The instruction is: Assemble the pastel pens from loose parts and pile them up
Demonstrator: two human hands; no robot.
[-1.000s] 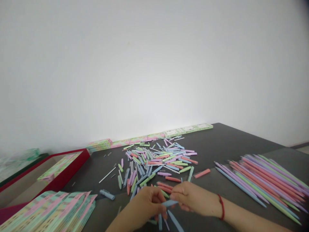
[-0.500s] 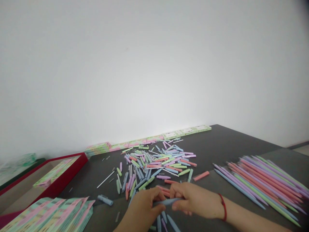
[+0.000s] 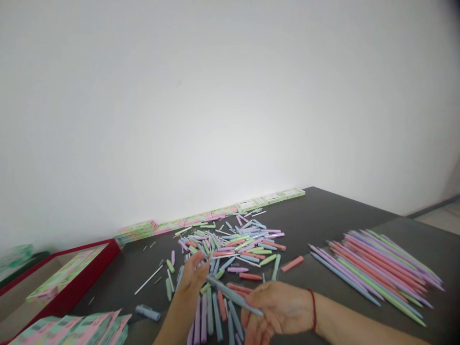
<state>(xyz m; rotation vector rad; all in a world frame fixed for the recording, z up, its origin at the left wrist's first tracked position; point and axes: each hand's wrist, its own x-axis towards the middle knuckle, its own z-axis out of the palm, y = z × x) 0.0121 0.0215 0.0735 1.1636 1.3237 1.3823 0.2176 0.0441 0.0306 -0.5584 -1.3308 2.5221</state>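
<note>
My right hand point(image 3: 273, 306) has its fingers closed on a blue pen point(image 3: 233, 294), which slants up to the left over the loose parts. Just left of the pen's far end, my left hand point(image 3: 196, 275) is raised over the near side of the pile, fingers apart and nothing visible in them. The pile of pen parts point(image 3: 247, 239) mixes blue, purple, green and coral barrels and caps with thin white refills. Below my hands, several purple and blue barrels point(image 3: 204, 316) lie side by side, partly hidden by my arm and right hand.
Assembled-looking pens point(image 3: 377, 268) lie in a spread bundle on the right. At left stand a red box point(image 3: 104, 258) with cartons inside and a fan of printed packets point(image 3: 79, 330). Flat cartons point(image 3: 269, 199) line the wall. A blue cap point(image 3: 148, 312) lies alone.
My left hand has let go of the blue pen and moved up and left with its fingers spreading. The right hand keeps the pen, now tilted. The view has shifted slightly right.
</note>
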